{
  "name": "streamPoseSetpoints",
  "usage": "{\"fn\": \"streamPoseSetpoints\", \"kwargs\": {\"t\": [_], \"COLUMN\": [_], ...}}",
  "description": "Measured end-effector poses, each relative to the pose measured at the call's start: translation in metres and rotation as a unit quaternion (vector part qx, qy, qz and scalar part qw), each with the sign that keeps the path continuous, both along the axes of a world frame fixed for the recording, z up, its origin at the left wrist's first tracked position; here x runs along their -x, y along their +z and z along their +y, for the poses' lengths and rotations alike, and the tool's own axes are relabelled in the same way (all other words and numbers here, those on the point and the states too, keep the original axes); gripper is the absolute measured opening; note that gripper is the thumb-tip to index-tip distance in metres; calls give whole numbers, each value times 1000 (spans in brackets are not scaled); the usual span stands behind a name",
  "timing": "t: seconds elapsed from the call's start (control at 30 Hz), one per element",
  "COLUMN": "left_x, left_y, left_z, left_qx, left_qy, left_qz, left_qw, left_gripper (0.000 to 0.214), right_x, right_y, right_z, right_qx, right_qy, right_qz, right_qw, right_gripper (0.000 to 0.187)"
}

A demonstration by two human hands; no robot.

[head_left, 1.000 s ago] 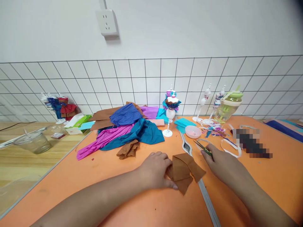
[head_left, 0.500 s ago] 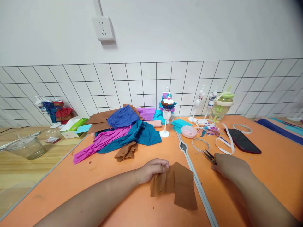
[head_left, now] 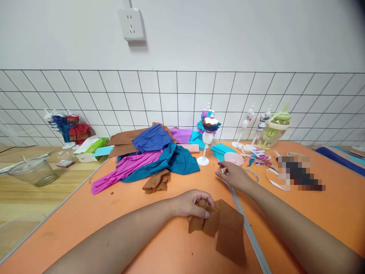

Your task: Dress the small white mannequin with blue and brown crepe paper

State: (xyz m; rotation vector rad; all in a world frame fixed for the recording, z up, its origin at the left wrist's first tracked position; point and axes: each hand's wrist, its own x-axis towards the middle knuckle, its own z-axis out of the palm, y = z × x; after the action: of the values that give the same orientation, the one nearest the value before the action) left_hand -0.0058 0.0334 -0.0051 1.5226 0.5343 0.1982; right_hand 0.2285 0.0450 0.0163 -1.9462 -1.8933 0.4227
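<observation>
My left hand [head_left: 194, 205] is closed on a strip of brown crepe paper [head_left: 230, 232], pinching its gathered end between thumb and fingers. The strip's wider, flat end hangs to the right, over the orange mat. My right hand [head_left: 234, 176] is stretched out beside a small pink bowl [head_left: 234, 158], thumb and forefinger apart, with nothing visible between them. Just left of that bowl stands a small white doll-bust stand [head_left: 203, 161] dressed in ruffled brown, blue and purple paper. A crumpled brown paper piece [head_left: 156, 181] lies beyond my left hand.
A heap of blue, magenta, teal and brown paper [head_left: 152, 139] lies at the back left. To the right are a pixelated dark object [head_left: 302, 173], white ribbon [head_left: 275, 180] and a green-lidded bottle [head_left: 275, 129]. A grey seam [head_left: 248, 224] crosses the orange mat.
My right hand has moved left towards the pink bowl, and the dark-tipped tool it held is out of sight. My left hand still grips the brown paper, now turned slightly. The view has shifted.
</observation>
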Motion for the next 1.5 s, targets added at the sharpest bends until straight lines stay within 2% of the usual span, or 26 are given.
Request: {"fn": "streamPoseSetpoints", "kwargs": {"t": [0.13, 0.23, 0.37, 0.5, 0.67, 1.0, 1.17, 1.37, 1.5], "left_x": [3, 3, 2, 2, 2, 2, 0, -2, -2], "left_y": [-1, -2, 0, 1, -2, 0, -2, -4, -5], "left_z": [4, 5, 3, 3, 4, -4, -10, -14, -12], "left_qx": [37, 34, -1, -10, -17, -81, -107, -47, -36], "left_qy": [9, 9, -15, -31, -36, -20, 11, 41, 101], "left_qz": [0, -2, -12, -19, -20, 10, -7, -36, -81], "left_qw": [999, 999, 1000, 999, 999, 996, 994, 997, 991], "left_gripper": [42, 39, 25, 23, 20, 17, 18, 24, 31], "right_x": [19, 32, 43, 44, 42, 57, 70, 67, 44], "right_y": [-15, -21, -21, -19, -18, -11, -12, -13, -4], "right_z": [54, 83, 102, 105, 89, 15, -9, -16, -37], "right_qx": [-2, -6, 6, 10, 15, 37, 33, 15, -18], "right_qy": [-12, -17, -21, -41, -25, 7, 3, 33, 18], "right_qz": [39, 52, 42, 12, -11, -49, -48, -4, 26], "right_qw": [999, 998, 999, 999, 1000, 998, 998, 999, 999], "right_gripper": [58, 59, 42, 33, 30, 33, 31, 24, 43]}}
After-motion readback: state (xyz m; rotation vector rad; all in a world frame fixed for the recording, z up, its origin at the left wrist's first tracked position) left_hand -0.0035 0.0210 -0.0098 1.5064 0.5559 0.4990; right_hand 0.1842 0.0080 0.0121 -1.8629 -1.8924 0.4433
